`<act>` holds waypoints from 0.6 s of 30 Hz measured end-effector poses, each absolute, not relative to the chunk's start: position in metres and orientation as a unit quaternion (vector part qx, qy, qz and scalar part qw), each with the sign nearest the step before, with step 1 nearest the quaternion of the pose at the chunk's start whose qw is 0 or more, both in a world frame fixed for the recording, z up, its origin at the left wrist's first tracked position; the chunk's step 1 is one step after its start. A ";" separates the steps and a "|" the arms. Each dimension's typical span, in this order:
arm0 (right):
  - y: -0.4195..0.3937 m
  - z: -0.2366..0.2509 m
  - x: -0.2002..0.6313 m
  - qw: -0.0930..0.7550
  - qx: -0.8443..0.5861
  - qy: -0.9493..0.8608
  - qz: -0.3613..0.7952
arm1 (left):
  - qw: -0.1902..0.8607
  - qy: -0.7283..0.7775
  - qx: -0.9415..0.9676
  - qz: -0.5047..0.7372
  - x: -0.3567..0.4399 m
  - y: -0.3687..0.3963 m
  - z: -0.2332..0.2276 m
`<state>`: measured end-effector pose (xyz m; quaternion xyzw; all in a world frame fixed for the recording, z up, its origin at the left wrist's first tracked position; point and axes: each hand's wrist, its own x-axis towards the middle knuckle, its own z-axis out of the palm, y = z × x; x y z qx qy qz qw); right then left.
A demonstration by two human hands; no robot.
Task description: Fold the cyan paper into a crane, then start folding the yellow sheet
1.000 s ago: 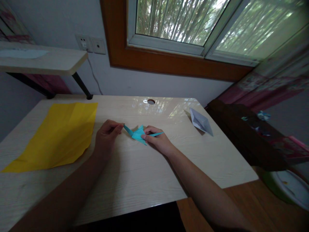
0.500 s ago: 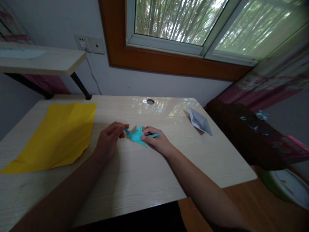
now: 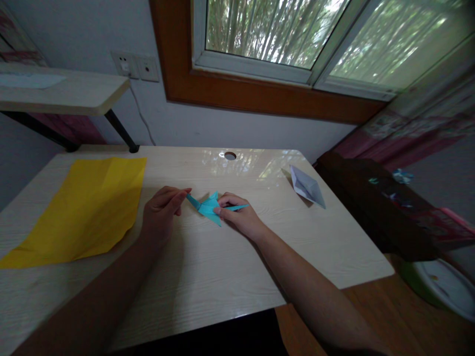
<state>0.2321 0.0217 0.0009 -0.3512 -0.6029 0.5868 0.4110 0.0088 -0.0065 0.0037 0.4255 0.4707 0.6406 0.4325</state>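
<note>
A turquoise origami crane [image 3: 209,206] is held between my two hands, low over the pale wooden desk [image 3: 222,277]. My left hand [image 3: 163,207] pinches the tip of its left-hand point between thumb and fingers. On the other side, my right hand [image 3: 239,212] grips the folded body, thumb on top and fingers behind. A slim point of the crane sticks out to the right over that hand. The fingers hide part of the body.
A large yellow paper sheet [image 3: 89,212] lies on the desk's left side. A folded white paper boat [image 3: 307,186] sits at the right. Behind are a round cable hole [image 3: 230,155] and a raised shelf [image 3: 74,94] on black legs. The window [image 3: 274,34] is beyond.
My left hand has shifted slightly left, drawing its pinched point of the crane outward, so this point looks straighter. My right hand has kept its grip nearly in place.
</note>
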 end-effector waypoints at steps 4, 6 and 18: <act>0.021 0.002 0.233 0.416 -0.350 -0.614 0.572 | 0.402 0.460 0.433 0.663 0.012 -0.006 0.004; 0.021 0.003 0.233 0.415 -0.354 -0.618 0.566 | 0.402 0.461 0.431 0.664 0.013 -0.006 0.004; 0.024 0.001 0.236 0.456 -0.372 -0.643 0.491 | 0.463 0.439 0.456 0.621 0.012 -0.007 0.007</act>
